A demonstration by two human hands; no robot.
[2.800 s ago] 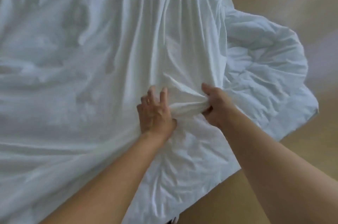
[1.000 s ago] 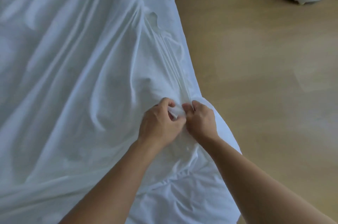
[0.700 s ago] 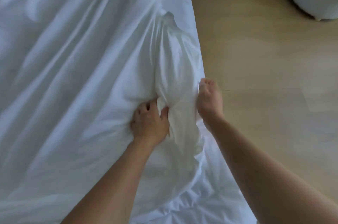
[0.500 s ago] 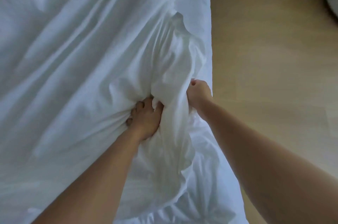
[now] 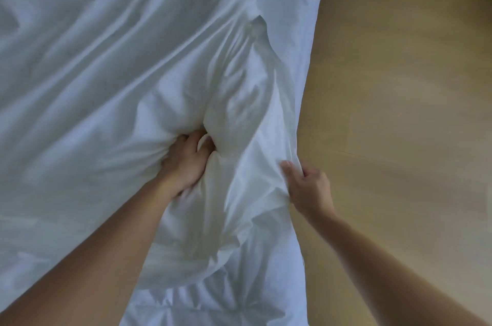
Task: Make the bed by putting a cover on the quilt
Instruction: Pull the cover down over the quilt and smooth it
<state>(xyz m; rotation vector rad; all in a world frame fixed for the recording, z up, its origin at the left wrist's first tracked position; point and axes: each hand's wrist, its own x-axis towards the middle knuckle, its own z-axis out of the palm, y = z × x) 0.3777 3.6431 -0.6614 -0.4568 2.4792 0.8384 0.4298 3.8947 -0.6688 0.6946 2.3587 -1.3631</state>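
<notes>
Left: cover [image 5: 93, 72], white, creased, spread over the bed, which is hidden beneath it.
Left hand [image 5: 186, 163]: clenched on a bunch of cover with quilt inside, as half a second ago.
Quilt [image 5: 213, 307]: stitched end bare at my near edge. Its covered ridge runs near-to-far, leaning slightly right.
Right hand [image 5: 308, 187]: I have dropped it from the bunch to the cover's side edge and pinch it there. I judge the cover is ready to be drawn down.
Far right: wooden floor [image 5: 399, 139].
</notes>
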